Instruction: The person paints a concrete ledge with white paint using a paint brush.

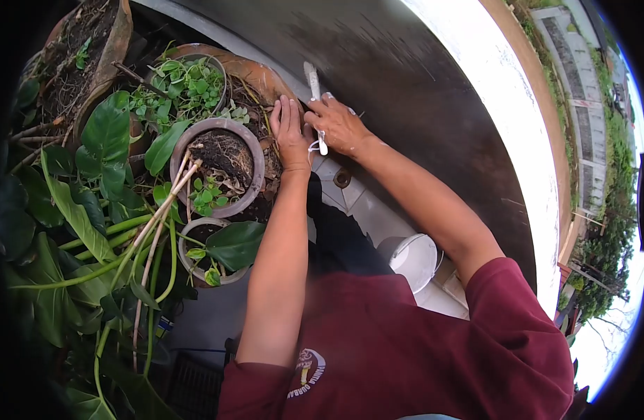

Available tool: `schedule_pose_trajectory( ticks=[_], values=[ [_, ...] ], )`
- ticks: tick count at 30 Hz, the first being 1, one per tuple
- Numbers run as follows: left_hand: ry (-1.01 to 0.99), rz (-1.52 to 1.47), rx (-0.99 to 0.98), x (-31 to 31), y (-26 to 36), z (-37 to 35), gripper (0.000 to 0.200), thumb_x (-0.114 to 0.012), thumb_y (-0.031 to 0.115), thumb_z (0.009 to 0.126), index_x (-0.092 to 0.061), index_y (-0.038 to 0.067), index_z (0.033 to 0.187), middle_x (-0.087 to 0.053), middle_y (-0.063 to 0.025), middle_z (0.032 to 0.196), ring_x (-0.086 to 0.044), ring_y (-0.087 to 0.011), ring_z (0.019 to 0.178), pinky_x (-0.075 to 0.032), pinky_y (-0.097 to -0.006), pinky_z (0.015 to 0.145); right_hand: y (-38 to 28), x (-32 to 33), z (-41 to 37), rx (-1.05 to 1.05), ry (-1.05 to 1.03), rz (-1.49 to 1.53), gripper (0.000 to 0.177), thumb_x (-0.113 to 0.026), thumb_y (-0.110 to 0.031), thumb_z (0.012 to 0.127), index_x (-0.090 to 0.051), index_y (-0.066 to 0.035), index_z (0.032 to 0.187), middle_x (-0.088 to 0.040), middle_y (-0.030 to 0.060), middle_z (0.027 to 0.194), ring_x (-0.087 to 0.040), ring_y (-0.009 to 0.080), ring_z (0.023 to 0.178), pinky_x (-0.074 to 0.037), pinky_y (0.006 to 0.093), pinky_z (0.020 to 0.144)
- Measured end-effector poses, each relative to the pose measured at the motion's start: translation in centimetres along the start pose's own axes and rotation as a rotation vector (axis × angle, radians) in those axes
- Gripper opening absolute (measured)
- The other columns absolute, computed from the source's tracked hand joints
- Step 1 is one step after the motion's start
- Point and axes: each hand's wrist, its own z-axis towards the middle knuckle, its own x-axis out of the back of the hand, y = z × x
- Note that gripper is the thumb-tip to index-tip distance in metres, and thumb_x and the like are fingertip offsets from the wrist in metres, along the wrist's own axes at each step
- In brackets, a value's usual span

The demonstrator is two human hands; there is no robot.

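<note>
My right hand (338, 126), flecked with white paint, is closed around a paintbrush (312, 78). The brush's whitish head points up toward the base of the dark wall (406, 105). Its white handle end, with a string loop, sticks out below my fingers. My left hand (290, 133) lies close beside it with fingers stretched out, against the edge of a large terracotta pot (255, 72). A round grey pot (253, 143) with soil and cut stems stands left of my left hand.
A white bucket (414, 260) with a wire handle stands on the tiled floor, near a round drain hole (342, 178). Large leafy plants (105, 147) and a smaller pot (231, 276) crowd the left. The wall's top band (504, 126) is white.
</note>
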Motion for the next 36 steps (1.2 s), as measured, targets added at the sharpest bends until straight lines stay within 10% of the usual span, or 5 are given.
schedule_pose_trajectory(
  ticks=[12, 19, 24, 26, 36],
  values=[
    [0.040, -0.007, -0.014, -0.1, 0.4, 0.2, 0.057, -0.072, 0.003, 0.074, -0.059, -0.007, 0.128, -0.053, -0.0217, 0.141, -0.048, -0.0393, 0.130, -0.041, -0.0432, 0.109, -0.9, -0.7, -2.0, 0.043, -0.018, 0.048, 0.017, -0.059, -0.009, 0.082, -0.060, -0.004, 0.099, -0.056, 0.0118, 0.109, -0.057, 0.0353, 0.107, -0.052, 0.0449, 0.088],
    [-0.020, 0.017, -0.012, 0.6, 0.6, 0.0, 0.061, -0.074, 0.004, 0.072, -0.057, -0.008, 0.129, -0.050, -0.0225, 0.144, -0.046, -0.0403, 0.131, -0.040, -0.0442, 0.110, -3.5, 1.0, -4.7, -0.337, -0.164, 0.130, 0.020, -0.062, -0.011, 0.080, -0.065, 0.000, 0.097, -0.056, 0.0125, 0.111, -0.056, 0.0364, 0.108, -0.054, 0.0449, 0.088],
    [0.095, -0.447, 0.237, -1.6, -0.5, -0.4, 0.051, -0.070, 0.013, 0.082, -0.056, -0.006, 0.128, -0.052, -0.0217, 0.138, -0.046, -0.0366, 0.132, -0.041, -0.0425, 0.108, -5.1, 2.0, -0.1, -0.022, 0.236, 0.093, 0.020, -0.068, -0.008, 0.069, -0.061, -0.005, 0.087, -0.058, 0.0129, 0.106, -0.056, 0.0361, 0.098, -0.050, 0.0440, 0.083],
    [-0.165, 0.026, 0.270, -0.6, 1.0, 0.0, 0.045, -0.068, 0.018, 0.086, -0.056, -0.003, 0.123, -0.053, -0.0194, 0.135, -0.047, -0.0331, 0.130, -0.043, -0.0415, 0.104, -5.1, 2.4, 5.2, 0.069, 0.271, 0.016, 0.010, -0.062, -0.013, 0.075, -0.059, -0.008, 0.083, -0.057, 0.0104, 0.110, -0.057, 0.0347, 0.102, -0.052, 0.0441, 0.083],
    [0.021, -0.132, 0.066, -0.1, 0.4, 0.0, 0.050, -0.063, 0.012, 0.083, -0.057, -0.011, 0.127, -0.048, -0.0240, 0.145, -0.043, -0.0452, 0.132, -0.038, -0.0472, 0.112, -5.8, 5.3, -0.1, -0.389, -0.002, 0.029, 0.009, -0.061, -0.017, 0.080, -0.061, -0.008, 0.082, -0.058, 0.0082, 0.090, -0.064, 0.0322, 0.077, -0.055, 0.0444, 0.065]
  ],
)
